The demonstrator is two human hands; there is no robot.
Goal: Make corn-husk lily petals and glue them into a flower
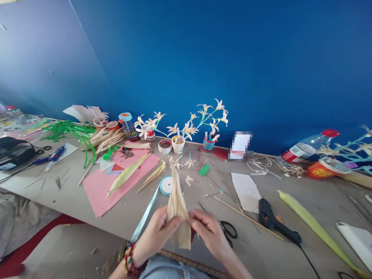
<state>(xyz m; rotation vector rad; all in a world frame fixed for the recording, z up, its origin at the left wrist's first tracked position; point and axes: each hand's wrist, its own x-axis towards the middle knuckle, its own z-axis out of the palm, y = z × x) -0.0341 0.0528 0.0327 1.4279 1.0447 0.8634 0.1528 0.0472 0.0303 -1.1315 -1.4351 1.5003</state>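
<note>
A pale, dried corn husk (pixel 176 195) stands upright between my two hands above the front edge of the table. My left hand (pixel 158 228) grips it from the left, thumb pressed across its lower part. On the other side, my right hand (pixel 207 231) pinches the husk's right edge between thumb and fingers. Just behind the husk lies a ribbon spool (pixel 165 185), its light blue ribbon (pixel 147 215) running down past my left wrist. Black-handled scissors (pixel 229 231) rest beside my right hand, their blades partly hidden.
Husk flowers (pixel 188 130) stand in small cups along the blue wall. Pink paper (pixel 97 195) with more husks lies left. To the right are a black glue gun (pixel 276 223), a thin stick (pixel 250 219), a greenish husk (pixel 316 228) and a plastic bottle (pixel 305 149).
</note>
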